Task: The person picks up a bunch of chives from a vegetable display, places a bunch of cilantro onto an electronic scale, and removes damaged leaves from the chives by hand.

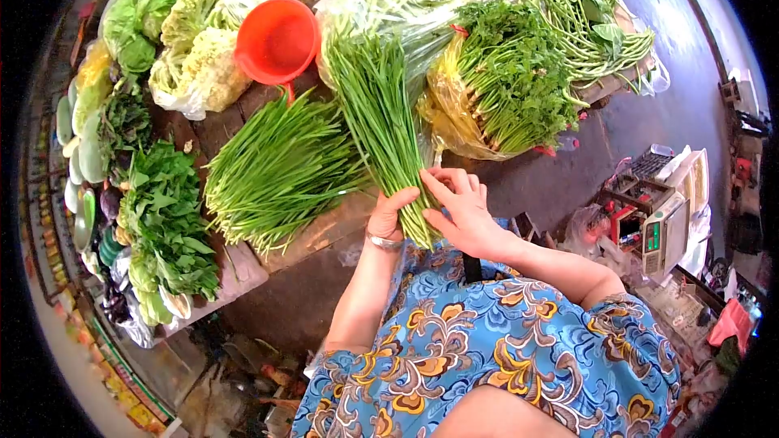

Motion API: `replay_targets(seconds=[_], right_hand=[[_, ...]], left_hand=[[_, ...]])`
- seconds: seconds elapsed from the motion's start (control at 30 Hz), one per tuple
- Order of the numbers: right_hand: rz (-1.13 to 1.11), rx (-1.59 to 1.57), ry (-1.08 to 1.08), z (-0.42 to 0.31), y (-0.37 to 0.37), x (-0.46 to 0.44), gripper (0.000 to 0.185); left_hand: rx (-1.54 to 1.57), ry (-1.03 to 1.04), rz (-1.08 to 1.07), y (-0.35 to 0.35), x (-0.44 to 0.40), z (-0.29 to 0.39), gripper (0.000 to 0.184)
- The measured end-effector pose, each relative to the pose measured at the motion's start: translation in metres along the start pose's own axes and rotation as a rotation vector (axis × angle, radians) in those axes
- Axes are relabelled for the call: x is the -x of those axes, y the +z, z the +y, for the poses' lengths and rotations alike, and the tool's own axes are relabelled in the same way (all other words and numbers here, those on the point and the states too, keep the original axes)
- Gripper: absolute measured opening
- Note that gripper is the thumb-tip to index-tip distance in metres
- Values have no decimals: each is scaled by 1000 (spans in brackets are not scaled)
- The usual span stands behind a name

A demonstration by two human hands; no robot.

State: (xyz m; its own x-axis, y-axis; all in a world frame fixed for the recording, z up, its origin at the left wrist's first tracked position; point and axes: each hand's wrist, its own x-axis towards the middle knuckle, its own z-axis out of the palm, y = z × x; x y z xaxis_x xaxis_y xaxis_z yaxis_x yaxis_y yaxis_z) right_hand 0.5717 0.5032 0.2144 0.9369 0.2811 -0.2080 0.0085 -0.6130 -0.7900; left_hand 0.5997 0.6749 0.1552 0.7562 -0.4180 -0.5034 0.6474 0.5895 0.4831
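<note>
A long bunch of green garlic chives [381, 113] lies slantwise in front of me, its leaf tips resting on the clear plastic bag and its pale cut ends toward my body. My left hand [389, 212], with a silver bangle at the wrist, is closed around the lower stalks, thumb on top. On the other side, my right hand [462, 215] holds the same stalks near the cut ends with thumb and forefinger; its other fingers are partly hidden. A larger pile of chives [280, 170] lies on the wooden table just left of the bunch.
A red plastic dipper [278, 39] stands behind the pile. Cauliflower [207, 61] in plastic and leafy greens [166, 223] are to the left. Bundled herbs [519, 73] and long beans [596, 16] sit to the right. A scale with green digits [657, 235] stands lower right.
</note>
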Motion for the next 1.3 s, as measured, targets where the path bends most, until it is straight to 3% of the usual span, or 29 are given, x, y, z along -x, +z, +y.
replay_targets(seconds=[0.1,0.33,0.4,0.43,0.53,0.67,0.83,0.93,1.0,1.13,1.3], right_hand=[[172,207,-98,-8,-5,4,60],[147,128,-109,-2,-14,5,52],[53,-64,-80,12,-21,-4,40],[176,-76,-159,17,-24,-13,32],[282,-319,-76,18,-31,-39,26],[249,-423,-12,14,-35,-63,25],[221,-396,-2,23,-26,-68,18],[190,-608,59,30,-25,-64,14],[88,-912,185,33,-25,-60,11],[121,-1058,152,43,-25,-53,10],[-31,-1304,259,35,-45,-47,11]], left_hand=[[67,-38,18,-5,4,-2,45],[-71,-40,58,4,12,6,42],[-76,-8,107,10,15,7,42],[-92,-14,61,6,16,7,43],[-130,-22,-12,12,17,10,46],[-194,-14,-15,17,21,7,52],[-235,-30,51,18,26,8,45],[-279,-64,93,12,26,9,46],[-288,-69,107,11,25,11,45],[-280,-62,86,8,25,11,46],[-287,-9,58,11,26,12,41]])
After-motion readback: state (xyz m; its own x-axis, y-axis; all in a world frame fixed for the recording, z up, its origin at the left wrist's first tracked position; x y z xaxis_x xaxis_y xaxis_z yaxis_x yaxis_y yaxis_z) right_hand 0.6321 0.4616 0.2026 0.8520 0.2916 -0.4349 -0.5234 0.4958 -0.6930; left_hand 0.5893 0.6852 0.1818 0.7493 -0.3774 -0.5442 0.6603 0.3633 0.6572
